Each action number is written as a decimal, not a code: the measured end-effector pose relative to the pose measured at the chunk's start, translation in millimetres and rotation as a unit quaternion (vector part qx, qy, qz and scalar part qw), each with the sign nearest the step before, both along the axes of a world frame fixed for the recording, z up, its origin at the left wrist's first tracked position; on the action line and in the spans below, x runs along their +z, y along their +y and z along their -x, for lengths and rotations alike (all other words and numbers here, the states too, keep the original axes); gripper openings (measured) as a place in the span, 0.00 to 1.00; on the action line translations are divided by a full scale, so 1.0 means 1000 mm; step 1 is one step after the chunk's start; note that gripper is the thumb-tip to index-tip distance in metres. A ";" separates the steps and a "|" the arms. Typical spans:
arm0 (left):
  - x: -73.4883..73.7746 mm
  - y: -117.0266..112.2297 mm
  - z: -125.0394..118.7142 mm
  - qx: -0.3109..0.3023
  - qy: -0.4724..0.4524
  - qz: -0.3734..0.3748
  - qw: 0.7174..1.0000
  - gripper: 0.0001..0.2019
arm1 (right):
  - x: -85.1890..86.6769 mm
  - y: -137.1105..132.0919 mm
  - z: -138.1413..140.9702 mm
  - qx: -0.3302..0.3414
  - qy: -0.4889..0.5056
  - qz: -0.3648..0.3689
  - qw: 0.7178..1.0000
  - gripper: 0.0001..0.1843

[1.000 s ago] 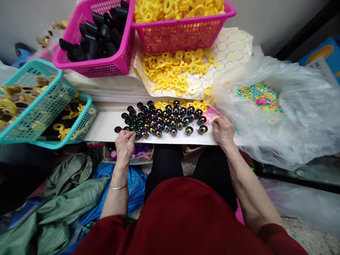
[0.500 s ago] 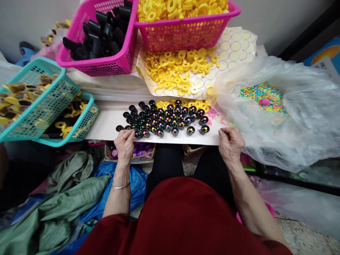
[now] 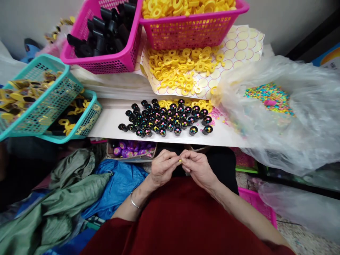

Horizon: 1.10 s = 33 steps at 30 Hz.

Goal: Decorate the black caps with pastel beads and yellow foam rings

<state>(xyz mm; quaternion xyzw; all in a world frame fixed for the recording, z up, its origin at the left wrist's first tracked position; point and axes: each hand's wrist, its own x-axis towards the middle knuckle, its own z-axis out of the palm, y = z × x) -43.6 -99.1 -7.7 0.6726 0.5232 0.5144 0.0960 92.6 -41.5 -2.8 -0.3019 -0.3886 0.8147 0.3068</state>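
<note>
Above my lap, just off the table's front edge, my two hands meet at the fingertips. A small yellow bead [image 3: 180, 161] shows where they touch. My right hand [image 3: 198, 167] is closed in a pinch on it. My left hand [image 3: 163, 167] is closed too, its fingertips against the right ones; whatever lies inside that pinch is hidden. Beyond them, small black cups [image 3: 163, 132] stand in a cluster on the white table [image 3: 111, 117], with multicoloured beads inside many of them. More coloured beads [image 3: 265, 94] lie in a clear plastic bag [image 3: 308, 141] on the right.
Yellow ring-shaped parts [image 3: 183, 65] lie on a circle-printed sheet [image 3: 240, 44] and fill a pink basket [image 3: 186, 32]. Another pink basket [image 3: 127, 65] holds black tubes. Teal baskets [image 3: 71, 81] stand at left. Below the table, a box [image 3: 132, 160] holds purple round items.
Both hands have left the table's front edge and come together over my lap, left hand moving right, right hand moving left. The yellow bead now shows between their fingertips. The view has shifted slightly.
</note>
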 end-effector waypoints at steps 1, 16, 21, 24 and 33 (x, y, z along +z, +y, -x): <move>-0.002 0.000 0.001 0.000 0.006 -0.016 1.000 0.13 | 0.000 0.000 0.000 0.001 0.002 0.022 1.000 0.11; 0.003 0.013 0.049 0.201 -0.048 0.024 0.978 0.02 | -0.012 -0.002 -0.001 0.006 -0.041 -0.025 0.999 0.07; 0.026 0.019 0.062 0.105 -0.352 0.183 0.912 0.08 | -0.005 0.005 0.002 -0.056 -0.108 -0.271 0.955 0.05; 0.029 0.014 0.040 0.030 -0.431 0.258 0.864 0.09 | 0.006 0.012 0.009 -0.094 -0.094 -0.401 0.906 0.06; 0.024 0.015 0.004 0.032 -0.512 0.298 0.805 0.12 | 0.003 0.016 0.016 -0.122 -0.068 -0.505 0.852 0.07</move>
